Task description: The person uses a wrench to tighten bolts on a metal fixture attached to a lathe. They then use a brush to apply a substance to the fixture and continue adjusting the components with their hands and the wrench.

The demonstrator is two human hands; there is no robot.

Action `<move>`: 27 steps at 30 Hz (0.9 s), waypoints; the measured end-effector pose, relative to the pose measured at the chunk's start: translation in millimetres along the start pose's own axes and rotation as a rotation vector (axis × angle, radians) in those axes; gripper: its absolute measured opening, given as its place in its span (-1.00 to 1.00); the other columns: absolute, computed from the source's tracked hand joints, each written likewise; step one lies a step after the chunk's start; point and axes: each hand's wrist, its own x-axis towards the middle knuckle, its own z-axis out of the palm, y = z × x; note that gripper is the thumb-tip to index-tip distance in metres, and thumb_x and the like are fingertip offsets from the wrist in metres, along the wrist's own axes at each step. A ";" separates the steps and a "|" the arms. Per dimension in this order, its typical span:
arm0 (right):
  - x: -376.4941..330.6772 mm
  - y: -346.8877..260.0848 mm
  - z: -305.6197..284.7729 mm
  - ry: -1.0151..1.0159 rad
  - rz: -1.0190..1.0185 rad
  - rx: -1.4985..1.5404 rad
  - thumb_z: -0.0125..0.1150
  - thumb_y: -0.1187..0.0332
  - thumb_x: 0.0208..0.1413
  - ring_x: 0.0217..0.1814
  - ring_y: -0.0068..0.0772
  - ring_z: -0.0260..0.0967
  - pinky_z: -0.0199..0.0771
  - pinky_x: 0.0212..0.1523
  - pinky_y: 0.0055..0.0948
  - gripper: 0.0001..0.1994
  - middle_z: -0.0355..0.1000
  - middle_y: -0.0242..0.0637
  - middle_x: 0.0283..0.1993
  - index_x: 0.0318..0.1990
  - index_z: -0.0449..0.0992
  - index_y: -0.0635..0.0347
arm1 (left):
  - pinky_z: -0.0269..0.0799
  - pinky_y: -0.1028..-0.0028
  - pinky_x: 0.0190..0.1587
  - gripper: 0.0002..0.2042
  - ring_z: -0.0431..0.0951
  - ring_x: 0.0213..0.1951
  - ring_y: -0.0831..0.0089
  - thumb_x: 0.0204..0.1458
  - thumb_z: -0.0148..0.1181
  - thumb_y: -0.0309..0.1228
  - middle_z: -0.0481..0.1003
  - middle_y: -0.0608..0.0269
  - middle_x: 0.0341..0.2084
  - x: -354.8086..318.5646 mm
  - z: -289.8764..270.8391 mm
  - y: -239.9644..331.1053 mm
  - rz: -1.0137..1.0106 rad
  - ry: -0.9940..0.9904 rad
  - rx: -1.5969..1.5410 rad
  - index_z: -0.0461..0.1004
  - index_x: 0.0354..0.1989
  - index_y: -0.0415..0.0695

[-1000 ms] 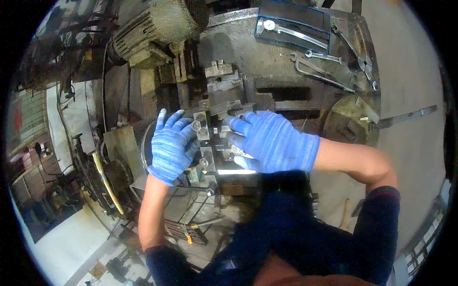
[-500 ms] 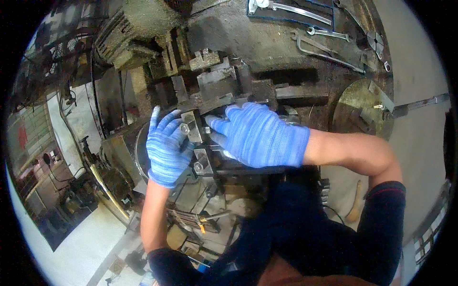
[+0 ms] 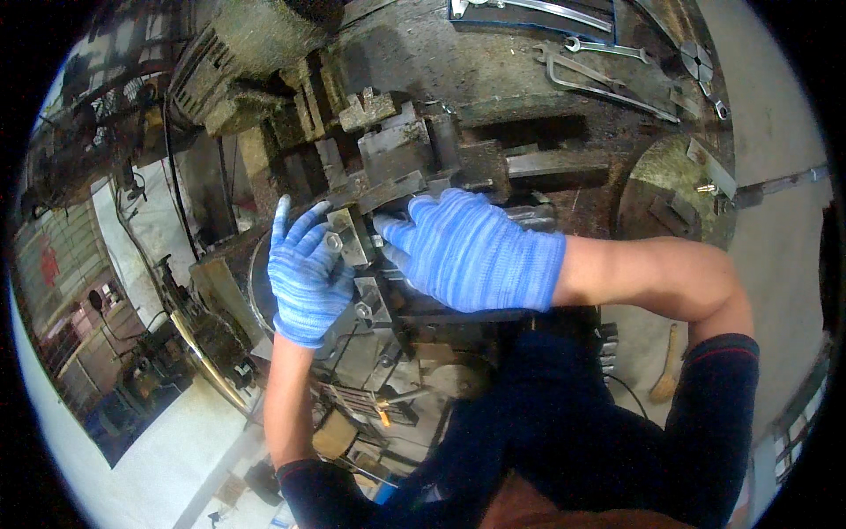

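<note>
My left hand [image 3: 308, 273], in a blue striped knit glove, is beside a steel block [image 3: 354, 238]. Its thumb and index finger close in by the hex bolt [image 3: 333, 241] on that block, while the outer fingers stretch away. On the block's other side, my gloved right hand [image 3: 476, 251] curls inward. Its darkened fingertips come together at a small, bright nut-like piece [image 3: 378, 240]; their exact grip is partly hidden. A second steel block [image 3: 372, 301] with a bolt [image 3: 362, 310] sits just nearer to me. Both blocks are on a dark, greasy machine.
Greasy machine parts [image 3: 397, 145] rise just beyond my hands. Farther right lie an open-ended wrench [image 3: 608, 48], a hacksaw-like frame [image 3: 608, 93] and a caliper in a blue-edged case [image 3: 529, 22]. A round metal plate [image 3: 648, 189] stands at right; a brush [image 3: 667, 370] lies on the floor.
The view has shifted slightly, so the machine and tools sit a little differently in the picture. Both hands keep nearly the same places at the block.
</note>
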 end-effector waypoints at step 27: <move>2.2 -6.1 0.0 -0.026 0.043 -0.036 -0.03 0.32 -0.04 -0.32 -0.19 0.38 0.39 -0.49 -0.24 -0.74 0.42 -0.08 -0.18 -0.28 0.51 0.25 | 0.00 0.00 0.21 -0.74 0.45 -0.09 0.15 -0.49 0.17 -0.54 0.51 0.11 -0.37 -0.6 -6.1 2.8 -0.034 -0.062 0.022 0.49 -0.47 -0.17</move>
